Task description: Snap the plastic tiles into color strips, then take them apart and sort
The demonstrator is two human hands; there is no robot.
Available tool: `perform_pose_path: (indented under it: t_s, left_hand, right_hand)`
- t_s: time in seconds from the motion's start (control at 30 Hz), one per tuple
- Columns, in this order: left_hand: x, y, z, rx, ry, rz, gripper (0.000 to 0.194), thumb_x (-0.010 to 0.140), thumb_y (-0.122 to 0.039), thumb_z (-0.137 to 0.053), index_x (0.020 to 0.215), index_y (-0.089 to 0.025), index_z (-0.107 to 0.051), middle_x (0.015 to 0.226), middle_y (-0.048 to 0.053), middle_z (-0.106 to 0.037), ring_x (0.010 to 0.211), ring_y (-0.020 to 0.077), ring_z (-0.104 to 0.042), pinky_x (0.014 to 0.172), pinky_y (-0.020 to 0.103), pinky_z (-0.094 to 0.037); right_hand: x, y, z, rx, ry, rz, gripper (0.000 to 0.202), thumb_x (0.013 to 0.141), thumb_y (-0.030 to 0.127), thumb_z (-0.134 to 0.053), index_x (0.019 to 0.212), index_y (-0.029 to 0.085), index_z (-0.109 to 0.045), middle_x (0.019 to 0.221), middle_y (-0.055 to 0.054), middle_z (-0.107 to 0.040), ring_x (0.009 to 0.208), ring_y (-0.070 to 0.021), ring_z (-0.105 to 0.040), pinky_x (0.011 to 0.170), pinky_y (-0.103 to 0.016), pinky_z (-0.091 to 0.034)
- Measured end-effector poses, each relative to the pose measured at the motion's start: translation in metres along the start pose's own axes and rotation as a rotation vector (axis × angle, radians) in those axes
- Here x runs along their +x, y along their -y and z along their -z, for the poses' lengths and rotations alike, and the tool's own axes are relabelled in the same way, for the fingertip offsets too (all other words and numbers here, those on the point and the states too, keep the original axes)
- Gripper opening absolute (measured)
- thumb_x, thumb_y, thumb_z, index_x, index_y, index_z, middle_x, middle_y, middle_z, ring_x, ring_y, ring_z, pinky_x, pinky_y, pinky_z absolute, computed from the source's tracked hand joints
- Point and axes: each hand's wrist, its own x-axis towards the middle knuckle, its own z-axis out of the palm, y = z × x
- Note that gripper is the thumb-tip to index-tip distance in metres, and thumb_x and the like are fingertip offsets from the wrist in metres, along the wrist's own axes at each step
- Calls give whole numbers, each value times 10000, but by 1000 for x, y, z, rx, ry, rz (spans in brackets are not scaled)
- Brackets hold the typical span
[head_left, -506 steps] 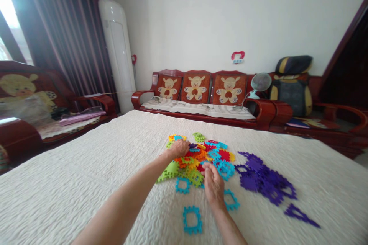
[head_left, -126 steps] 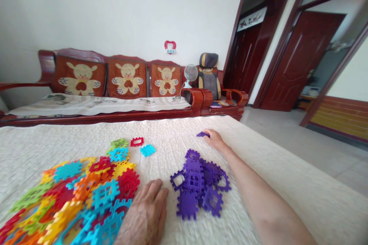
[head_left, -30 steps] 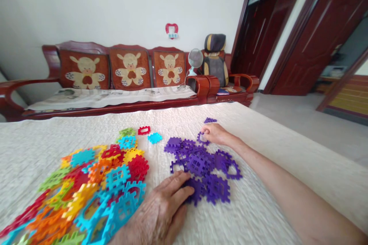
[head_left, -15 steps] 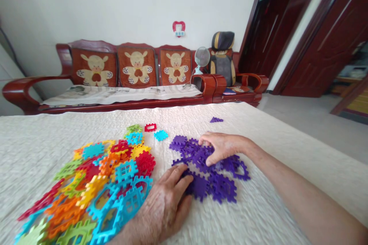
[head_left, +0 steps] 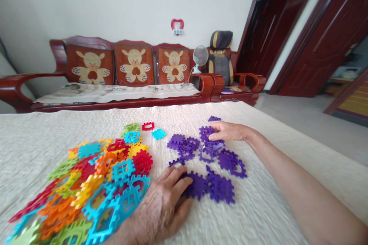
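Purple notched plastic pieces [head_left: 197,185] lie in loose clusters on the cream cloth. My right hand [head_left: 228,131] grips a purple piece [head_left: 204,134] at the far side of these clusters, thumb and fingers at its right edge. My left hand [head_left: 168,199] rests at the near left of the purple pieces, fingers spread, the fingertips touching the edge of a dark purple piece; what lies under the palm is hidden. A large heap of blue, orange, red, yellow and green pieces [head_left: 123,170] spreads to the left of my left hand.
A small purple triangular piece [head_left: 214,118] lies beyond my right hand. A red frame piece [head_left: 148,126] and a light blue piece [head_left: 158,134] lie beyond the purple clusters, to the left. Past the table's far edge stand a wooden sofa [head_left: 120,104] and a small fan [head_left: 200,55].
My right hand has moved away and slightly right with a purple piece, out of the middle of the purple pile, which now shows gaps. My left hand has hardly moved.
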Motion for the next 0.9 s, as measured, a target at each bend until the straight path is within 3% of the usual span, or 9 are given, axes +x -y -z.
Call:
perform_pose_path:
  t_s: [0.13, 0.27, 0.37, 0.47, 0.57, 0.63, 0.7, 0.8, 0.9]
  left_hand:
    - [-1, 1, 1, 0, 33, 0, 402, 822, -224, -501, 1224, -231, -520, 1313, 85, -498, 1201, 238, -474, 988, 427, -465]
    - [0, -2, 5, -10, 64, -2, 394, 831, -216, -493, 1223, -231, -523, 1330, 77, -490, 1227, 225, -459, 1012, 406, -451]
    - [0, -2, 5, -24, 31, -26, 391, 824, -201, -495, 1213, -226, -533, 1332, 77, -498, 1238, 227, -458, 1017, 406, -447]
    - [0, 0, 1, -23, 26, -46, 390, 828, -188, -483, 1214, -219, -528, 1346, 79, -488, 1256, 228, -444, 1031, 420, -431]
    - [-1, 3, -2, -22, 21, -55, 385, 826, -191, -481, 1207, -214, -531, 1358, 82, -473, 1260, 233, -442, 1026, 425, -435]
    - [-1, 4, -3, -21, 22, -59, 380, 828, -200, -482, 1204, -212, -534, 1358, 84, -470, 1257, 238, -445, 1023, 428, -438]
    - [-1, 4, -3, -18, 29, -60, 376, 833, -203, -479, 1205, -208, -535, 1356, 88, -470, 1255, 239, -447, 1024, 428, -437]
    - [-1, 4, -3, -16, 31, -62, 375, 833, -201, -479, 1204, -202, -536, 1355, 93, -469, 1254, 241, -446, 1023, 426, -438]
    - [-2, 4, -3, -16, 31, -61, 377, 831, -195, -480, 1204, -204, -535, 1356, 92, -467, 1255, 243, -444, 1018, 427, -442]
  right_hand:
    - [3, -22, 4, 103, -54, -32, 431, 770, 453, -586, 1078, 152, -607, 1032, -40, -644, 902, -176, -570, 822, -297, -435]
    - [6, -37, 4, 65, -150, -103, 445, 768, 500, -586, 1051, 159, -612, 1088, -71, -637, 977, -215, -568, 879, -335, -436]
    - [9, -42, 4, 17, -254, -153, 498, 755, 516, -593, 1119, 176, -590, 1213, -88, -589, 1094, -240, -529, 941, -335, -410]
    - [9, -38, 7, -62, -257, -156, 562, 729, 470, -621, 1198, 167, -551, 1229, -101, -581, 1067, -230, -552, 915, -320, -426]
    - [1, -17, 10, -343, -363, -135, 558, 644, 400, -692, 1141, 167, -594, 1084, -97, -639, 935, -222, -588, 824, -310, -443]
    - [-7, 7, 7, -541, -434, -74, 408, 619, 374, -701, 982, 191, -666, 959, -69, -662, 865, -209, -585, 773, -292, -427]
    - [-14, 33, -6, -573, -277, -52, 185, 668, 359, -646, 762, 207, -694, 739, -21, -657, 694, -159, -572, 658, -260, -407]
    - [-18, 66, -37, -581, -40, -63, 193, 675, 359, -621, 569, 203, -666, 487, 7, -558, 515, -119, -502, 550, -250, -356]
    - [-14, 82, -65, -699, -26, -113, 255, 616, 381, -660, 454, 191, -607, 406, -13, -484, 502, -137, -494, 537, -265, -346]
